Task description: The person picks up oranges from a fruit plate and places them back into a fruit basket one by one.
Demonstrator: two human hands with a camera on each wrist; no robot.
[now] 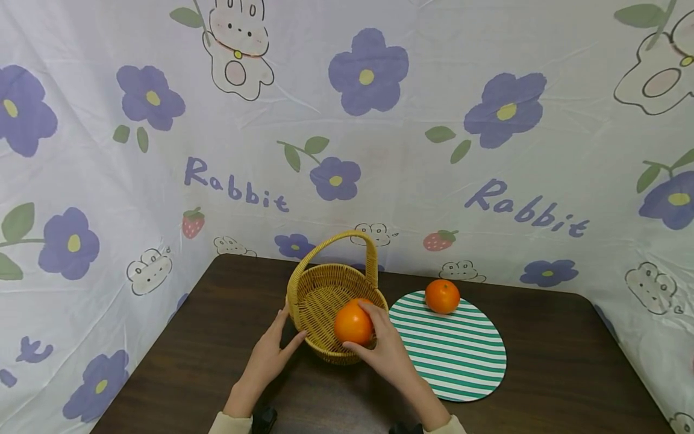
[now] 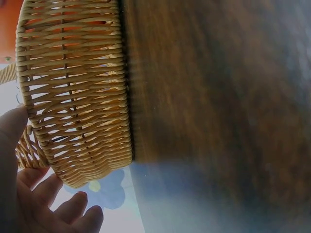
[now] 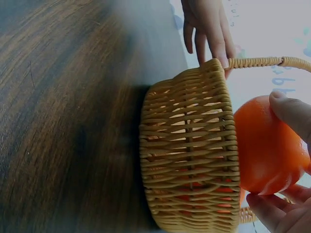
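Note:
My right hand (image 1: 384, 349) grips an orange (image 1: 352, 323) between thumb and fingers, over the front right of a wicker basket (image 1: 320, 301). In the right wrist view the held orange (image 3: 267, 145) is beside the basket's rim, with thumb and fingertips on either side of it. More orange colour shows behind it and through the weave, so fruit appears to be inside, mostly hidden. My left hand (image 1: 265, 357) rests on the basket's left side. In the left wrist view its thumb (image 2: 14, 121) touches the rim, and its other fingers spread loosely near the handle base.
A round green-and-white striped mat (image 1: 455, 361) lies right of the basket, with another orange (image 1: 442, 296) near its back edge. The basket's tall handle (image 1: 325, 244) arches above it. Behind the dark wooden table (image 1: 553, 361) hangs a printed cloth (image 1: 412, 181).

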